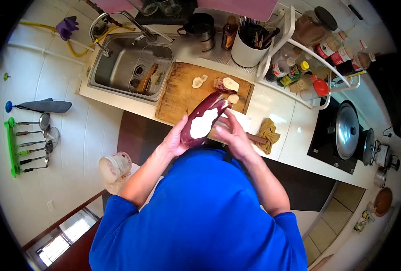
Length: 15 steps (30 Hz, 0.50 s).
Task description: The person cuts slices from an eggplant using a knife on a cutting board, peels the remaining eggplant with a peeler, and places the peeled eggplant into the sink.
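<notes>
My left hand (178, 136) is closed around the near-left end of a large purple-skinned root, which looks like a sweet potato (203, 121). A broad bright white patch shows on its upper side. My right hand (234, 138) is beside its right edge, fingers apart and slightly curled; whether the fingertips touch it is unclear. Beyond it, a cut piece of the same root (227, 84) with a pale face and thin pale slices (199, 81) lie on a wooden cutting board (178, 97). A knife's brown handle (256, 138) sticks out past my right hand, its blade partly hidden.
A steel sink (114, 67) adjoins the board on the left. Right of the board lies a crumpled mustard cloth (268, 135). Behind stand a white utensil holder (250, 52), a dark pot (200, 29) and a bottle rack (295, 27). A lidded pan (346, 130) sits on the stove.
</notes>
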Tool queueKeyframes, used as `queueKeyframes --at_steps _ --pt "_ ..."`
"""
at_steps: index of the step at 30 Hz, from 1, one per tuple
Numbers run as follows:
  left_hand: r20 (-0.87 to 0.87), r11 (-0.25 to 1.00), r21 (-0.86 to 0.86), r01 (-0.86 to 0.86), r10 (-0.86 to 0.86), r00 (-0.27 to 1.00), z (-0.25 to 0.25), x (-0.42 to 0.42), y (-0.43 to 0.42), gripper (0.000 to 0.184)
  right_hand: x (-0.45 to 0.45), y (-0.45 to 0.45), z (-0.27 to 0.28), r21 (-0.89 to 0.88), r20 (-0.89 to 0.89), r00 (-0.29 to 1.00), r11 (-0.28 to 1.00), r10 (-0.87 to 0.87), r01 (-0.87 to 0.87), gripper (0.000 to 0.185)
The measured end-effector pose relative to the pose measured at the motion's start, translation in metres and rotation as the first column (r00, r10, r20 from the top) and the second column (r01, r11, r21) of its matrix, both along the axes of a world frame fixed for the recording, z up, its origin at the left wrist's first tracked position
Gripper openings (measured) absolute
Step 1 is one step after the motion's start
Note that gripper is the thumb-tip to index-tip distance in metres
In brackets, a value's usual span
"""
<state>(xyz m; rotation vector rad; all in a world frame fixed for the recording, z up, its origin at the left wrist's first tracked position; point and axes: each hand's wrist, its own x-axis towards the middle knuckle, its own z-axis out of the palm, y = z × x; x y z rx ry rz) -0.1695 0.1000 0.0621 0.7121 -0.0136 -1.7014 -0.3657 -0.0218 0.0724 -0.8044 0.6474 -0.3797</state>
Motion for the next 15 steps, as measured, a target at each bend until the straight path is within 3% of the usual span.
queueKeyframes --at_steps 2,3,7,13,15 --pt "0.175 0.999 0.038 -0.035 0.028 0.984 0.009 -0.010 -0.011 0.067 0.018 0.012 0.015 -0.015 0.113 0.992 0.998 -0.056 0.058 0.091" --pt "0.205 0.999 -0.051 -0.010 0.020 0.979 0.008 -0.009 -0.013 0.066 0.024 0.010 0.014 -0.037 0.074 0.994 0.996 -0.075 0.078 0.087" --pt "0.237 0.993 -0.109 -0.040 0.065 0.969 0.017 -0.010 -0.018 0.062 0.039 0.017 0.025 -0.083 0.037 0.982 0.979 -0.186 0.188 0.073" --pt "0.307 0.992 -0.108 -0.059 0.090 0.947 0.011 -0.003 -0.009 0.061 0.057 0.027 0.020 -0.238 -0.104 0.968 0.951 -0.226 0.197 0.065" --pt "0.319 0.994 -0.102 -0.048 0.078 0.945 0.007 0.000 -0.006 0.061 0.063 0.026 0.016 -0.166 -0.094 0.973 0.967 -0.209 0.191 0.067"
